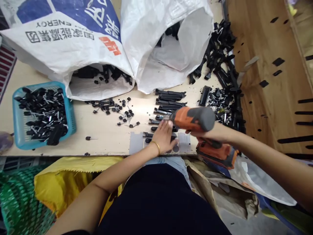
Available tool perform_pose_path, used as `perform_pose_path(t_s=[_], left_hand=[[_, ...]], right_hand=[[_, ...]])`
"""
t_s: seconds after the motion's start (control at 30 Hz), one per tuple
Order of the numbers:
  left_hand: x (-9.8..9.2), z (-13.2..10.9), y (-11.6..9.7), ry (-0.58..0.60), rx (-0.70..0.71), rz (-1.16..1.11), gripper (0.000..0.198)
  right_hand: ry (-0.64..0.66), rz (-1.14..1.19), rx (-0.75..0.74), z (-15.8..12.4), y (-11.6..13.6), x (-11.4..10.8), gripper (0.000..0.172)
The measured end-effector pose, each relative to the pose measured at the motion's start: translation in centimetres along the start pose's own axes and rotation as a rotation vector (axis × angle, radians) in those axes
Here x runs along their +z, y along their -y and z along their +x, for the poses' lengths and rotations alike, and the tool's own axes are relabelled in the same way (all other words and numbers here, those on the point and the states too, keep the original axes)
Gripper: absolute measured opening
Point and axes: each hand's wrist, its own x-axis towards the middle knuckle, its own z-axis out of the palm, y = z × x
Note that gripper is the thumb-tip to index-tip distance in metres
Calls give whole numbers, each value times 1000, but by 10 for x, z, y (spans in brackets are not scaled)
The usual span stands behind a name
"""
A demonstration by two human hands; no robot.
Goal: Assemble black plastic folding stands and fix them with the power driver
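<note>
My right hand [206,133] is wrapped round the handle of an orange and black cordless drill [193,119]. The drill points left, its chuck at the fingertips of my left hand [163,134]. That hand wears a gold bangle and lies palm down with straight fingers, thumb apart, over a row of black plastic parts [171,96]. Whatever is under the left palm is hidden. The drill's tip is partly covered by my fingers. Beneath the row's near end, grey pads [136,143] lie on the worktable [107,148].
At the left stands a blue basket [15,120] full of black-headed screws. Loose screws [126,114] are scattered mid-table. Two white woven sacks [95,49] open toward me with black parts inside. Black parts [223,71] are heaped at the right, beside a pile of screws [220,101].
</note>
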Motion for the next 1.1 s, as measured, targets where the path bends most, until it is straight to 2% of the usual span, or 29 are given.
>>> perform_pose_path(t_s=[0.07, 0.13, 0.23, 0.3, 0.37, 0.47, 0.6, 0.77, 0.93, 1.1], left_hand=[[-18, 38, 12, -43, -92, 92, 79], [-28, 83, 27, -105, -147, 147, 73], [-27, 134, 45, -121, -186, 176, 64], [-20, 149, 51, -106, -180, 191, 61], [-15, 150, 54, -94, -160, 206, 60], [-14, 146, 55, -68, -134, 203, 59], [-17, 146, 56, -40, -129, 187, 60], [-18, 146, 56, -61, -161, 177, 60], [-16, 144, 56, -72, -161, 165, 61], [-13, 145, 59, -87, -151, 123, 62]], right_hand=[[-22, 49, 43, 8, -1, -36, 26], [-33, 94, 59, 22, 2, -63, 24], [-29, 83, 46, 51, 8, -84, 30], [-16, 14, 53, 71, 12, -91, 36], [21, -72, 83, 88, 15, -95, 39], [101, -187, 126, 107, 20, -101, 34], [128, -256, 113, 118, 23, -104, 28], [84, -189, 76, 94, 16, -97, 42], [118, -108, 167, 62, 2, -90, 33], [169, -219, 122, 66, 6, -84, 34]])
